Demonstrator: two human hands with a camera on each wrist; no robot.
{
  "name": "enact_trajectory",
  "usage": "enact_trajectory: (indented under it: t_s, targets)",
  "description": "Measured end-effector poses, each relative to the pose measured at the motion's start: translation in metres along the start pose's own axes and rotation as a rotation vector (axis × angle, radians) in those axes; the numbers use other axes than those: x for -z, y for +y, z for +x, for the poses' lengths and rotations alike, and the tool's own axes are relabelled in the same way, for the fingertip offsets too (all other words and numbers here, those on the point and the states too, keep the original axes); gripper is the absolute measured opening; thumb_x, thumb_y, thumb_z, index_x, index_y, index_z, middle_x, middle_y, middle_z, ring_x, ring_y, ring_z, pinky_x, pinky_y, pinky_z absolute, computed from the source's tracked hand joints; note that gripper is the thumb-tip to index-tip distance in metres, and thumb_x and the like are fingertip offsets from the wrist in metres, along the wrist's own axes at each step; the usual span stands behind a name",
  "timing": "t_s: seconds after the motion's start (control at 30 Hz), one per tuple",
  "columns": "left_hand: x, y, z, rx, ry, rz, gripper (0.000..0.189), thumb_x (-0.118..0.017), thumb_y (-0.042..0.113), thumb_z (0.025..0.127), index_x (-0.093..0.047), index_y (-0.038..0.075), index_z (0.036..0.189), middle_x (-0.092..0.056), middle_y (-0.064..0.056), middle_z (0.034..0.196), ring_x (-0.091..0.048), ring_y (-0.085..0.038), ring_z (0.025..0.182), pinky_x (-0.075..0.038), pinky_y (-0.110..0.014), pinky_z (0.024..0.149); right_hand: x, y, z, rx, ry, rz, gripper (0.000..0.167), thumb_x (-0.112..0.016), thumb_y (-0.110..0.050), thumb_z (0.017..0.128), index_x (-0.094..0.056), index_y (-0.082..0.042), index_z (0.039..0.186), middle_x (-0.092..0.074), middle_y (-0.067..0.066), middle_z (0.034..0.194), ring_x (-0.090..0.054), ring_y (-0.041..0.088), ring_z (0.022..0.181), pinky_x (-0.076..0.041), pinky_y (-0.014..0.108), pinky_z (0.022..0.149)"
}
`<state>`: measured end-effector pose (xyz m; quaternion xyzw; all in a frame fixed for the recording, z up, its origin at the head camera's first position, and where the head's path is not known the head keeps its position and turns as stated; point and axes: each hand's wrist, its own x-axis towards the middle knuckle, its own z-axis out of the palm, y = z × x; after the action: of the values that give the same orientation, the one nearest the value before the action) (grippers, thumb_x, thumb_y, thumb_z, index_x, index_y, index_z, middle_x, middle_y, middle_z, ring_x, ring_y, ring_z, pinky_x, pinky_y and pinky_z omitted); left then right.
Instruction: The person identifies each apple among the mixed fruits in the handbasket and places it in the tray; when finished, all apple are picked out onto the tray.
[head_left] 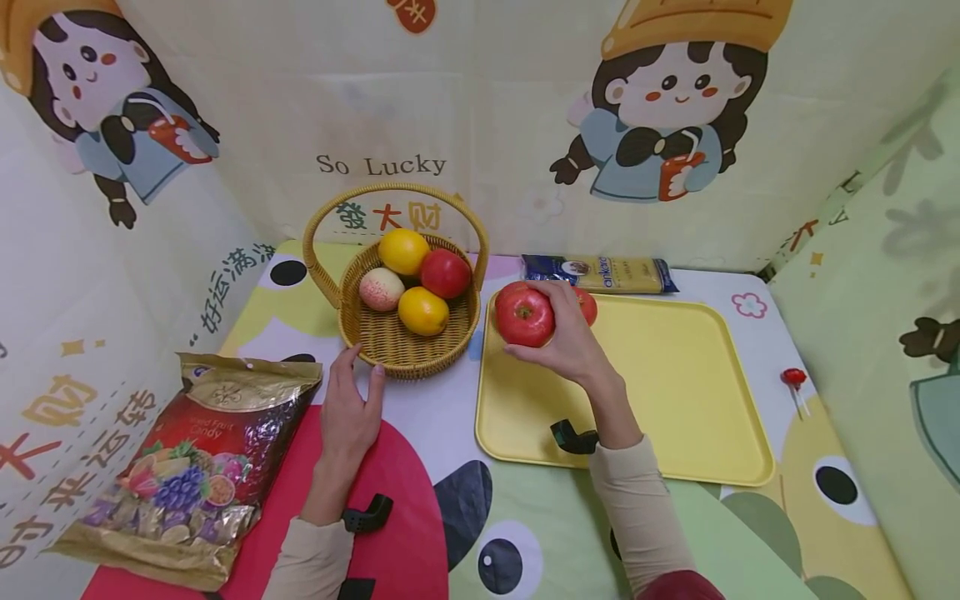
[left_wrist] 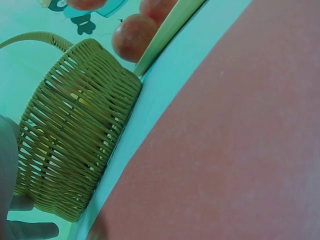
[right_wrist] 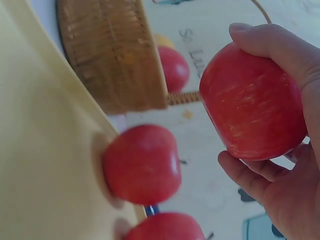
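My right hand [head_left: 566, 342] grips a red apple [head_left: 525, 317] and holds it up above the left part of the yellow tray [head_left: 675, 392]. In the right wrist view, thumb and fingers wrap round it, and two more red apples, a nearer one [right_wrist: 142, 164] and a partly cut-off one [right_wrist: 167, 229], sit on the tray. Left of the tray stands a wicker basket [head_left: 397, 354] holding two yellow fruits, a round red fruit [head_left: 446, 273] and a pale speckled pink fruit [head_left: 381, 289]. My left hand [head_left: 351, 408] rests with extended fingers at the basket's near left side.
A large bag of candy [head_left: 202, 467] lies at the left. Behind the tray is a packet of pasta [head_left: 600, 273]. A red lollipop [head_left: 793, 379] lies right of the tray. Printed cloth walls stand at the back and sides, and the basket's tall handle [head_left: 397, 188] arches upward.
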<state>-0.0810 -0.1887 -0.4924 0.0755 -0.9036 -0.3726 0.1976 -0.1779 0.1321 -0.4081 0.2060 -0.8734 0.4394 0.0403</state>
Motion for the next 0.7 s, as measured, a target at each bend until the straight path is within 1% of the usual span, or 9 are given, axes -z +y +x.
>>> enact_trajectory:
  t_s: [0.23,0.37,0.7]
  targets:
    - [0.0,0.0,0.0,0.01,-0.008,0.008,0.055,-0.051,0.04,0.102,-0.041,0.011,0.148,-0.047,-0.016,0.149,-0.052,-0.037,0.131,-0.048,-0.059,0.101,0.021,0.016,-0.004,-0.06,0.093,0.014,0.094,-0.091,-0.028,0.068,-0.039,-0.013,0.145,-0.042,0.012,0.142,-0.045,0.029,0.133,-0.053,0.057,0.098]
    - [0.0,0.0,-0.001,0.014,-0.015,0.01,0.056,-0.05,0.041,0.102,-0.04,0.011,0.148,-0.046,-0.016,0.149,-0.051,-0.037,0.132,-0.047,-0.06,0.102,0.032,0.026,-0.006,-0.105,0.139,0.019,0.095,-0.091,-0.026,0.07,-0.037,-0.013,0.147,-0.042,0.013,0.143,-0.045,0.031,0.133,-0.052,0.059,0.098]
    - [0.001,0.001,0.0,0.019,-0.021,0.017,0.056,-0.051,0.041,0.102,-0.039,0.013,0.149,-0.046,-0.015,0.149,-0.051,-0.035,0.133,-0.047,-0.059,0.104,0.056,0.052,-0.013,-0.217,0.242,0.073,0.094,-0.086,-0.018,0.075,-0.029,-0.012,0.15,-0.039,0.013,0.148,-0.04,0.031,0.138,-0.049,0.061,0.102]
